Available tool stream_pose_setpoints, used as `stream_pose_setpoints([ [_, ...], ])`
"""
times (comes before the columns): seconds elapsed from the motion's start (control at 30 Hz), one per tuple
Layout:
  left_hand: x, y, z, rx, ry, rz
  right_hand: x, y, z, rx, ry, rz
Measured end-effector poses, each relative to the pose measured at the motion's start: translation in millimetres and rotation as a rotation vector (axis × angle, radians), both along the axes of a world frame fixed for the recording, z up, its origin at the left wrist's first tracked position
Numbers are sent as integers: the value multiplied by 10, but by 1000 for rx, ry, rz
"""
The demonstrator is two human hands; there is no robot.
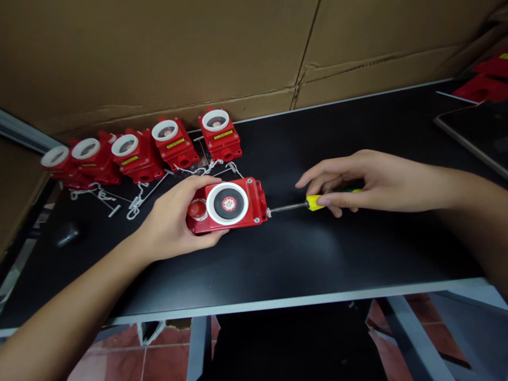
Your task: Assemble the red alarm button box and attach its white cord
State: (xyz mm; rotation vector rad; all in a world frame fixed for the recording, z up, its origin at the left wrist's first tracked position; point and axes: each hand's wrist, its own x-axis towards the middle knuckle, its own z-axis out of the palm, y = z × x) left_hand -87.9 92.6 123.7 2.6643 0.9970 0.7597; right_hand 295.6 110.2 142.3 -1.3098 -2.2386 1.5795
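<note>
My left hand [184, 217] is wrapped round a red alarm box [254, 198] with a white ring, a dark round window and a red knob at its left end. The box lies on its back on the black table, its right end towards my other hand. A screwdriver [313, 203] with a yellow and green handle is held in my right hand [349, 182]. Its metal shaft points left, and the tip meets a small whitish piece at the box's right edge. Whether that piece is a screw or cord, I cannot tell.
Several similar red boxes [177, 143] stand in a row at the back left, with white cords and small metal bars [115, 210] before them. A computer mouse [68, 234] sits at the left. A dark tablet-like device [476, 129] and more red parts [490, 79] are at the right. Cardboard [198, 47] lines the back.
</note>
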Motion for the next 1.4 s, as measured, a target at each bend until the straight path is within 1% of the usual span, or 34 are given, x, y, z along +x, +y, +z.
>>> stream_pose_setpoints([
  [0.1, 4, 1, 1, -26, -8, -2, -14, -3, -12, -6, 4, -4],
  [0.13, 3, 0, 0, -29, -8, -1, -23, -4, -15, 13, -3, -7],
  [0.27, -5, -1, -6, -21, -4, 4, -59, 1, -20, 218, -22, 15],
  [0.33, -8, -1, -5, -26, 1, 6, -68, -1, -17, 276, -31, 38],
  [0.47, -10, 0, -6, -38, 6, 10, -73, -24, 8, 271, -54, 12],
  [0.6, -21, 3, -21, -21, 6, 9, -63, -35, 26, 215, -33, -12],
  [0.77, -29, 2, -24, -37, 9, 7, -32, -14, 7, 180, 10, 10],
  [0.97, -18, -7, -13, -51, 4, 8, -21, -19, -27, 138, 19, -7],
  [1.1, -32, 3, -15, -61, 24, 31, -4, 0, -57, 181, 43, 10],
  [1.27, -66, 19, -16, -14, 27, 115, 71, 56, -55, 244, 64, 16],
  [1.4, -75, 29, -26, -14, 17, 141, 128, 75, -29, 245, 71, -3],
])
